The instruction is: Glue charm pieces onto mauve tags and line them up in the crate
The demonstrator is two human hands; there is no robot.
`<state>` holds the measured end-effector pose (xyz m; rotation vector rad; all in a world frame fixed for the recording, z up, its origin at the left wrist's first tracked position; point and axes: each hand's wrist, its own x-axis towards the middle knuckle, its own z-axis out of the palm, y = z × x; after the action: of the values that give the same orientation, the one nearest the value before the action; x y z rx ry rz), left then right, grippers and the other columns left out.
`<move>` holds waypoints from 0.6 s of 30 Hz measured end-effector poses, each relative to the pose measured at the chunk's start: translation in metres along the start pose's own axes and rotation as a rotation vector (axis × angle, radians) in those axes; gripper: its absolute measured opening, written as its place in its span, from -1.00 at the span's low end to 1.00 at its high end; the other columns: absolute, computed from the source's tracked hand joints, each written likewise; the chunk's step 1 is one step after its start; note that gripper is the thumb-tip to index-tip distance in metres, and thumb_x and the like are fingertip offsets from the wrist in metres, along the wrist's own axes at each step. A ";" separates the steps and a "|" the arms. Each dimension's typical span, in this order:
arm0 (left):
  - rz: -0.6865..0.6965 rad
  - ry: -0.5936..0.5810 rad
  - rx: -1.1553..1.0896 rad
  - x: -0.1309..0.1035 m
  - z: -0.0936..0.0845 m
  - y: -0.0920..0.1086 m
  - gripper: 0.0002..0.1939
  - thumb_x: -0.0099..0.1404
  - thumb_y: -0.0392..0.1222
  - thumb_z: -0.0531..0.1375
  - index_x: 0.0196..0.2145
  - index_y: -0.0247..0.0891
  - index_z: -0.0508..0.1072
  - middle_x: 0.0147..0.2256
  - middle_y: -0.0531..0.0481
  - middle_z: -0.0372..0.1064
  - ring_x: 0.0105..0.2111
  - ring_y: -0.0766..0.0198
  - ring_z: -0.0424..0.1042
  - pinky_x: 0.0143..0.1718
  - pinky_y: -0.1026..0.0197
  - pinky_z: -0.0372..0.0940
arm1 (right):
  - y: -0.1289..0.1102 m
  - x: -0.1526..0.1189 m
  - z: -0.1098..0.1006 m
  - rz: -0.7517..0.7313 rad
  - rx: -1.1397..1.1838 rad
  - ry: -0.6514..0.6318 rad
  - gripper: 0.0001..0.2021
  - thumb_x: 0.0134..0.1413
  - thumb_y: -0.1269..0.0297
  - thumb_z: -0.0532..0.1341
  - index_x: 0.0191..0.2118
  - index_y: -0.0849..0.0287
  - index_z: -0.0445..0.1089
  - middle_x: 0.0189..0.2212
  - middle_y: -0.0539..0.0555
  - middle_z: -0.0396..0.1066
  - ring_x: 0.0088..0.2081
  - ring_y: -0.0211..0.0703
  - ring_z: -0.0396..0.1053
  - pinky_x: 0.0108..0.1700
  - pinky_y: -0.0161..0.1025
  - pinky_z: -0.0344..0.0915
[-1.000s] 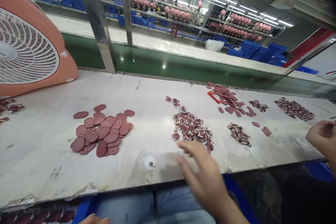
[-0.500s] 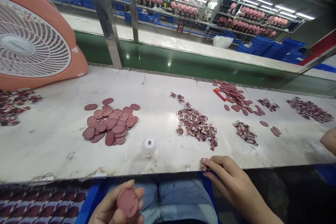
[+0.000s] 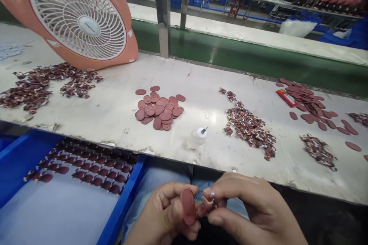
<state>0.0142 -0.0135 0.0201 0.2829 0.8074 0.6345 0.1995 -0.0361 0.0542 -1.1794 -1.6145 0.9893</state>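
My left hand (image 3: 165, 212) is closed on a flat, reddish-brown oval piece (image 3: 188, 206), held upright with its broad face showing small holes. Between the fingertips of my right hand (image 3: 247, 206) is a small dark-red strap-like part (image 3: 207, 203) with white and tan bits. It meets the back edge of the oval piece; whether the two are joined I cannot tell. Both hands are over my lap, below the table's front edge. On the table stand a small white bottle with a thin dark tip (image 3: 198, 137), a pile of oval pieces (image 3: 161, 110) and a heap of strap-like parts (image 3: 250, 128).
An orange fan (image 3: 129, 42) stands at the back left, beside another heap of dark-red parts (image 3: 34, 86). A blue bin (image 3: 120, 206) at lower left holds rows of assembled pieces on a pale sheet. Further right lie a red packet (image 3: 286, 98), more ovals and a smaller heap (image 3: 318, 151).
My right hand has come from the table edge to my left hand, bringing the strap-like part. The oval piece has turned upright. My view has swung left, showing more of the bin.
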 end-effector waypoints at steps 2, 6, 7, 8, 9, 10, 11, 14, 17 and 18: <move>-0.012 -0.022 0.012 0.000 -0.002 0.000 -0.63 -0.13 0.03 0.49 -0.40 -0.27 0.65 -0.57 0.02 0.47 -0.62 0.43 0.38 -0.54 0.40 0.28 | 0.001 0.005 0.003 0.041 -0.018 -0.025 -0.84 0.06 0.44 0.38 -0.24 0.10 0.48 -0.44 -0.11 0.52 -0.43 -0.39 0.45 -0.30 -0.52 0.38; -0.047 -0.034 0.033 -0.001 -0.004 0.003 -0.68 -0.09 -0.01 0.49 -0.42 -0.27 0.64 -0.59 0.06 0.44 -0.61 0.42 0.38 -0.52 0.39 0.30 | 0.000 0.008 0.004 0.119 -0.064 -0.097 -0.89 0.08 0.41 0.38 -0.27 0.08 0.49 -0.46 -0.14 0.50 -0.44 -0.43 0.44 -0.33 -0.55 0.36; -0.049 -0.033 0.031 -0.001 -0.005 0.003 -0.68 -0.09 0.00 0.48 -0.43 -0.27 0.64 -0.59 0.06 0.44 -0.60 0.42 0.39 -0.52 0.39 0.30 | 0.000 0.009 0.004 0.124 -0.076 -0.113 -0.89 0.09 0.40 0.37 -0.26 0.07 0.49 -0.46 -0.14 0.50 -0.44 -0.43 0.44 -0.32 -0.55 0.35; -0.049 -0.032 0.028 -0.001 -0.005 0.002 -0.67 -0.09 0.01 0.48 -0.43 -0.27 0.63 -0.58 0.06 0.44 -0.59 0.42 0.39 -0.51 0.39 0.30 | -0.001 0.009 0.004 0.124 -0.085 -0.126 -0.89 0.10 0.39 0.37 -0.26 0.07 0.48 -0.46 -0.15 0.50 -0.43 -0.43 0.43 -0.32 -0.55 0.34; -0.046 -0.032 0.025 -0.001 -0.006 0.002 -0.66 -0.09 0.02 0.48 -0.43 -0.27 0.63 -0.57 0.05 0.45 -0.58 0.41 0.40 -0.51 0.39 0.30 | -0.002 0.009 0.004 0.122 -0.092 -0.142 -0.89 0.11 0.39 0.36 -0.25 0.07 0.48 -0.45 -0.15 0.50 -0.42 -0.43 0.44 -0.31 -0.55 0.34; -0.039 -0.035 0.026 -0.001 -0.006 0.001 -0.65 -0.09 0.04 0.48 -0.44 -0.28 0.63 -0.55 0.03 0.46 -0.57 0.41 0.40 -0.51 0.38 0.31 | -0.002 0.010 0.004 0.116 -0.098 -0.156 -0.89 0.12 0.40 0.35 -0.24 0.07 0.47 -0.44 -0.15 0.50 -0.41 -0.43 0.44 -0.30 -0.54 0.34; -0.032 -0.038 0.028 -0.001 -0.007 0.000 -0.64 -0.09 0.05 0.47 -0.44 -0.28 0.63 -0.53 0.02 0.46 -0.57 0.40 0.41 -0.50 0.38 0.31 | -0.002 0.010 0.004 0.099 -0.103 -0.166 -0.88 0.12 0.40 0.35 -0.24 0.07 0.46 -0.42 -0.14 0.51 -0.40 -0.42 0.45 -0.29 -0.53 0.35; -0.022 -0.051 0.030 0.000 -0.009 -0.001 -0.66 -0.07 0.06 0.46 -0.44 -0.27 0.64 -0.51 0.02 0.48 -0.56 0.42 0.40 -0.49 0.37 0.32 | -0.004 0.013 0.003 0.024 -0.138 -0.193 -0.84 0.09 0.45 0.36 -0.23 0.10 0.44 -0.40 -0.11 0.53 -0.40 -0.40 0.47 -0.28 -0.52 0.36; -0.019 -0.060 0.003 0.001 -0.009 0.000 -0.68 -0.05 0.03 0.46 -0.42 -0.26 0.64 -0.52 0.03 0.49 -0.57 0.44 0.40 -0.50 0.39 0.33 | -0.007 0.017 0.002 -0.040 -0.187 -0.193 -0.81 0.06 0.49 0.37 -0.22 0.12 0.44 -0.42 -0.10 0.53 -0.40 -0.39 0.48 -0.30 -0.52 0.36; -0.023 -0.059 -0.008 0.001 -0.009 0.000 -0.69 -0.05 0.01 0.46 -0.41 -0.27 0.64 -0.52 0.04 0.50 -0.58 0.44 0.40 -0.51 0.39 0.33 | -0.008 0.018 0.002 -0.046 -0.196 -0.193 -0.81 0.06 0.49 0.37 -0.22 0.12 0.44 -0.41 -0.10 0.53 -0.40 -0.38 0.48 -0.29 -0.51 0.36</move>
<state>0.0079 -0.0127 0.0135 0.2834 0.7498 0.6054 0.1929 -0.0205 0.0643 -1.1995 -1.9187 0.9555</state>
